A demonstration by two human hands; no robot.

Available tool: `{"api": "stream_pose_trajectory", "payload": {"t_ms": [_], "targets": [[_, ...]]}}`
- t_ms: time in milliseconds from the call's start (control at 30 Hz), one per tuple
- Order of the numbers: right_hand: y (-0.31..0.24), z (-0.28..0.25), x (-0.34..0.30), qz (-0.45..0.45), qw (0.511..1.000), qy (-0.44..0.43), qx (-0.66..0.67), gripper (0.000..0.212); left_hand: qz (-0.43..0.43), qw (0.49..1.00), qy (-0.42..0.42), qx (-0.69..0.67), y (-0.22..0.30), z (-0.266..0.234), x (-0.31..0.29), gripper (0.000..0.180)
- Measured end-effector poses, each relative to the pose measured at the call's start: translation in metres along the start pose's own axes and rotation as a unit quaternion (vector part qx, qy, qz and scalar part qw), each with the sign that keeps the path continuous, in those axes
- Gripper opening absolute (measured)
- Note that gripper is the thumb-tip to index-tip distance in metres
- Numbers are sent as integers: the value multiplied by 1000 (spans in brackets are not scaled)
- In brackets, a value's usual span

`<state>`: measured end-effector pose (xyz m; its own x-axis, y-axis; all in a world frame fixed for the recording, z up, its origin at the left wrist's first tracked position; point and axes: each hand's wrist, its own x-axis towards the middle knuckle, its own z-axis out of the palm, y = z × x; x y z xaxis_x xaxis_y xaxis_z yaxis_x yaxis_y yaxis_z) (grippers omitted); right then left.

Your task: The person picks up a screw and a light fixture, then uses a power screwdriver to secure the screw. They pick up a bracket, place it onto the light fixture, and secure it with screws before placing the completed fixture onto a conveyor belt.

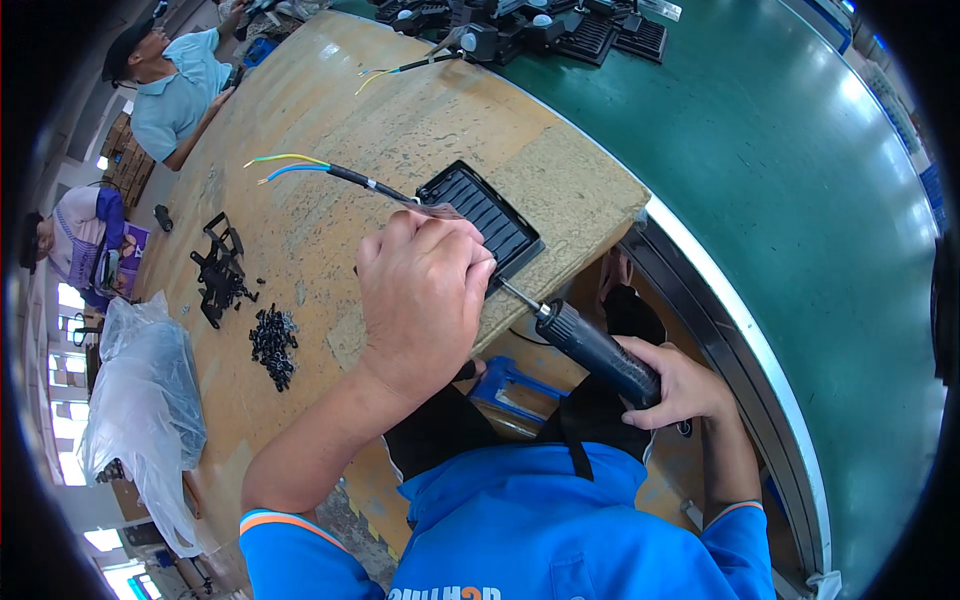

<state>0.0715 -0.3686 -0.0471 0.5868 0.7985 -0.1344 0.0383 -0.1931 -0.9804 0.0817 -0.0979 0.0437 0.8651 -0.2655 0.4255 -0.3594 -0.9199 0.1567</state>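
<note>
My left hand is closed on the near side of a black finned lamp housing, which lies at the table's right corner. From the housing a black cable runs left, ending in stripped yellow-green and blue wires. My right hand is wrapped round a black electric screwdriver, held tilted off the table's edge. Its bit points at the housing's near edge, close to my left fingertips; whether it sits in a screw I cannot tell. My left hand hides part of the housing.
Left on the wooden table lie black brackets, a pile of small black parts and a clear plastic bag. A green conveyor bends along the right, with black lamps at its far end. Two people work at the far left.
</note>
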Motion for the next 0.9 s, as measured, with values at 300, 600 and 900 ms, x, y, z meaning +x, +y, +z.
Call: {"api": "stream_pose_trajectory", "payload": {"t_ms": [300,600,900], "targets": [[33,15,5,7,977,-49,206,81,15,1000,17,0,2,3,-1,6],[28,4,13,7,988,-29,150,70,7,1000,16,9,-2,2,-4,7],[37,16,19,2,957,-44,286,71,66,997,34,6,-5,4,-4,9]]}}
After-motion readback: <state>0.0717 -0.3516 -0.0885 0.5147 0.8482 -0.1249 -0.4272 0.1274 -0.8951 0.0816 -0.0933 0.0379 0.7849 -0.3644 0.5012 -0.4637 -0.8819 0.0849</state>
